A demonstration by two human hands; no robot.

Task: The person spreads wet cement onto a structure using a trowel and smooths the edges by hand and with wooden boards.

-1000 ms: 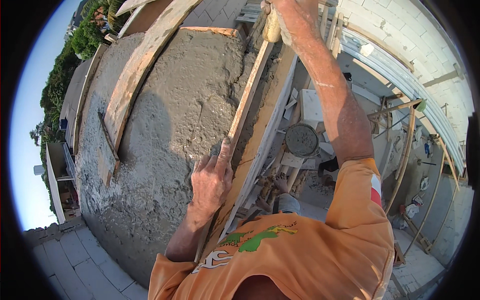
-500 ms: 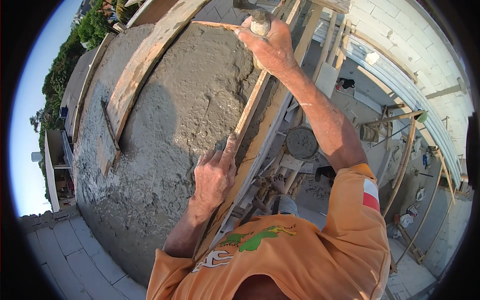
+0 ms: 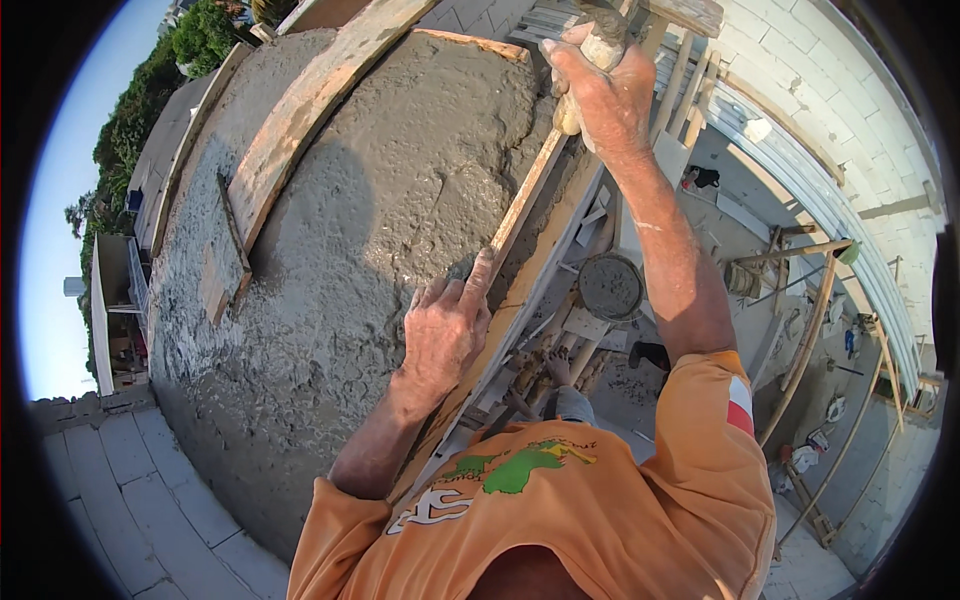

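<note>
My right hand (image 3: 615, 100) is closed round the mortar-caked handle of a trowel (image 3: 602, 45), above the far end of a narrow wooden strip (image 3: 530, 190). The trowel's blade is mostly cut off by the top edge. At the strip's near end is my left hand (image 3: 445, 335), its index finger stretched along the wood and the other fingers curled. Its thumb is hidden. The strip edges a wide bed of wet grey concrete (image 3: 400, 180), rough and lumpy along this side.
A long plank (image 3: 300, 130) crosses the concrete, with a small board (image 3: 225, 285) beside it. Down to the right, a bucket of grey mix (image 3: 610, 287) stands near a bare foot (image 3: 558, 366). Wooden poles (image 3: 800, 345) lean beyond. Block walls (image 3: 835, 100) rise at the right.
My right hand has moved right with the trowel, away from the concrete. The left hand has shifted slightly up and right in the picture, still at the strip. The view has shifted slightly.
</note>
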